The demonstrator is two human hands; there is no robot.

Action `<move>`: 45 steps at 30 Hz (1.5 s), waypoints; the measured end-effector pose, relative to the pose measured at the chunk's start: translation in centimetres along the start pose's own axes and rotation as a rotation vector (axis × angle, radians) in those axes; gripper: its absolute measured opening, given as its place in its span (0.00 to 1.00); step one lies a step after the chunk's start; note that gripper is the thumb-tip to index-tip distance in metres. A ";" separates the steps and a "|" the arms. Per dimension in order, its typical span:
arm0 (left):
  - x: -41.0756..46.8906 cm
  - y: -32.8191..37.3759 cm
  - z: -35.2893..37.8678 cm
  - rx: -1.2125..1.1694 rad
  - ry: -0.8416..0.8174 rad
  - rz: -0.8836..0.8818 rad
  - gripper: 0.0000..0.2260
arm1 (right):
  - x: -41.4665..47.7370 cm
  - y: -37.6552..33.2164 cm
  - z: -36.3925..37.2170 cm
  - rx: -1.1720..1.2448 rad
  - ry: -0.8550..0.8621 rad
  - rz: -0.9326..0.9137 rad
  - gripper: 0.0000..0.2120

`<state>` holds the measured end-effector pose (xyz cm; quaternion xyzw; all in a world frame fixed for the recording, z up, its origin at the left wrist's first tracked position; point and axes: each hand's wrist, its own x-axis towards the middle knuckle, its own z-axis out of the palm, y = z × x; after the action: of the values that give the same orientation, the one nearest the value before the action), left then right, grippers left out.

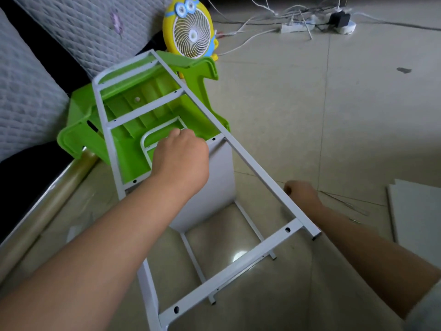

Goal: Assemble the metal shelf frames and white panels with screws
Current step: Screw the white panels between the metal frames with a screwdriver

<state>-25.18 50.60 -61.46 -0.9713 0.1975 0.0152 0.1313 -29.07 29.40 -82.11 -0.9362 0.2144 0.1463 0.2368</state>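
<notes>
Seen from the head camera, a white metal frame [238,263] shaped like a ladder runs from the near edge up and away to the left, its far end lying across an overturned green plastic stool [81,137]. A white panel [222,177] stands on edge under the middle of this frame, and below it a second metal frame [193,256] lies on the tiled floor [334,115], its thin bars showing through the gaps of the upper one. The left hand [181,161] reaches through the upper frame to the far top edge of the panel; its fingers curl down and away out of sight, so I cannot tell what they close on, if anything. The right hand [303,194] sits just beside and below the right rail of the upper frame, balled like a fist; whether it holds something I cannot tell. Far behind the stool stands a yellow cartoon fan [191,32], with a power strip [296,27] and tangled white cables farther right. A quilted grey mattress [28,91] fills the far left. Spare white boards [417,211] lie flat on the floor at the right.
</notes>
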 end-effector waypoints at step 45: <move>1.1 -4.1 1.0 -0.345 0.016 0.064 0.19 | -4.8 -17.4 -14.3 -0.385 0.390 -1.220 0.05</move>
<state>-22.51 54.11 -61.51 -0.9728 0.2236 0.0452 -0.0397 -22.61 37.63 -61.61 -0.9246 -0.3446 -0.1501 0.0626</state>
